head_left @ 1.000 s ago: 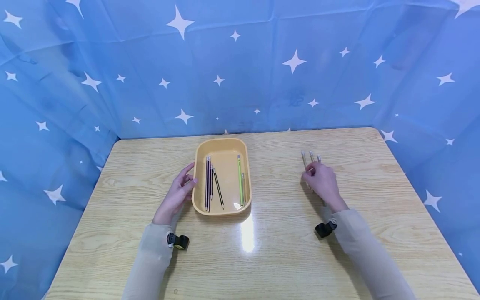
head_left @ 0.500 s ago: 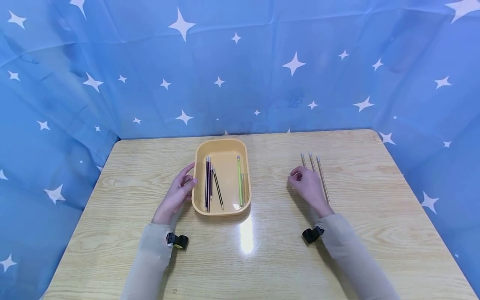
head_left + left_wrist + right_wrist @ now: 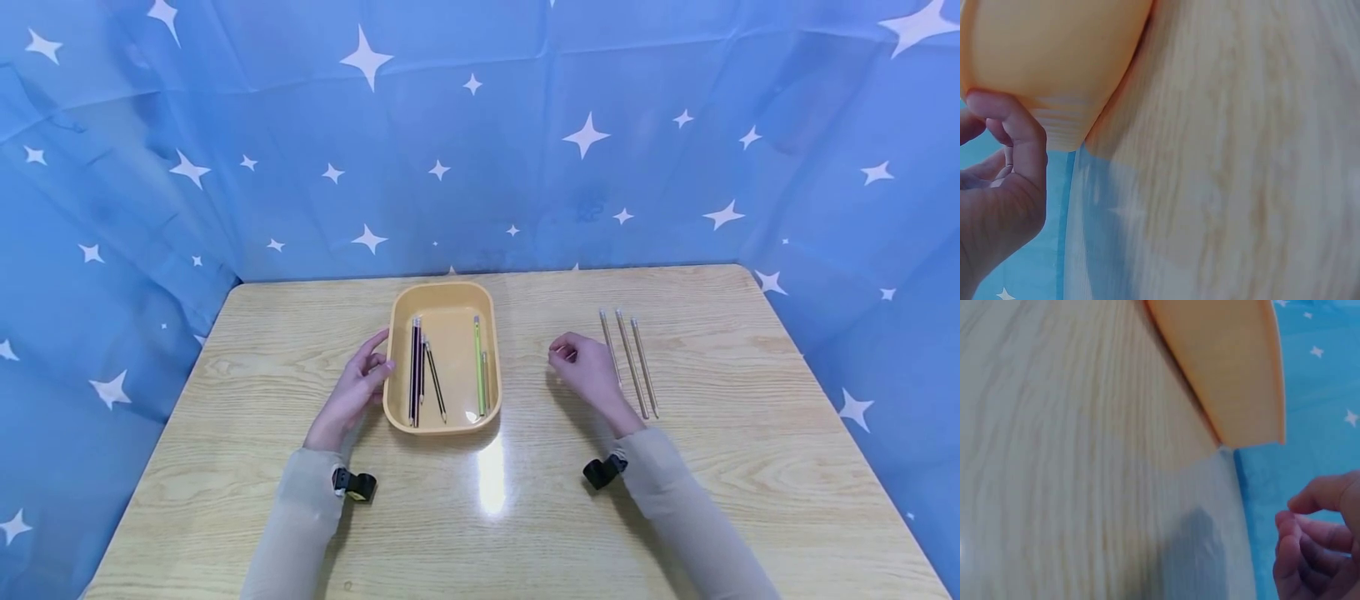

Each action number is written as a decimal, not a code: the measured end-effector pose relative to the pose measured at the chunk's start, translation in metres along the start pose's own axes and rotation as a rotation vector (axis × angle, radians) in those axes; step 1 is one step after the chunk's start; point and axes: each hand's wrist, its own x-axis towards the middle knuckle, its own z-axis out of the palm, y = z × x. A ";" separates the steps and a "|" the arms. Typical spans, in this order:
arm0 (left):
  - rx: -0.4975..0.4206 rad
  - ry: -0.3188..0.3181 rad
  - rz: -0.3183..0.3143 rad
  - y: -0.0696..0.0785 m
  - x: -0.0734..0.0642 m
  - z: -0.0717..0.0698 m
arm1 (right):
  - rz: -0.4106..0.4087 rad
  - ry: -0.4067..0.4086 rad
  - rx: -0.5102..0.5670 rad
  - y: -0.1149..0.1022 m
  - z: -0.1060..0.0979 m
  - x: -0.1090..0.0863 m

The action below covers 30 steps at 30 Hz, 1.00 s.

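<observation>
A yellow-orange tray (image 3: 444, 431) lies on the table; my left hand (image 3: 351, 396) holds its left side, thumb at the rim. Several dark pencils (image 3: 414, 375) and a black pencil (image 3: 436, 382) lie in its left half. Along the right wall are a lime-green pencil (image 3: 479, 362) and a shorter gold one (image 3: 486, 383). Over the table right of the tray is my right hand (image 3: 588, 372), fingers loosely curled, with nothing seen in them. Three gold pencils (image 3: 632, 367) lie side by side beyond it, one partly covered by the hand. In the right wrist view, thumb and fingertips meet near the tray (image 3: 1229, 369).
The wooden table (image 3: 420, 533) has a bright light reflection below the tray. A blue curtain (image 3: 525, 167) with white stars hangs behind its far edge and along both sides. Each wrist wears a small black camera, such as the right wrist camera (image 3: 602, 472).
My right hand has left the three gold pencils, which stay on the table, and has moved left toward the tray. The left hand has stayed at the tray.
</observation>
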 end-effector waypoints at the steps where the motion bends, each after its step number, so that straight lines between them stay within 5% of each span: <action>1: -0.001 0.001 0.002 0.000 0.000 0.000 | -0.016 -0.006 0.014 -0.002 0.002 0.001; 11: -0.002 0.007 0.000 0.000 0.000 0.001 | -0.130 -0.087 0.106 -0.027 0.018 0.004; 30: -0.019 0.005 0.013 -0.001 0.000 0.000 | -0.167 -0.091 0.195 -0.065 0.027 0.012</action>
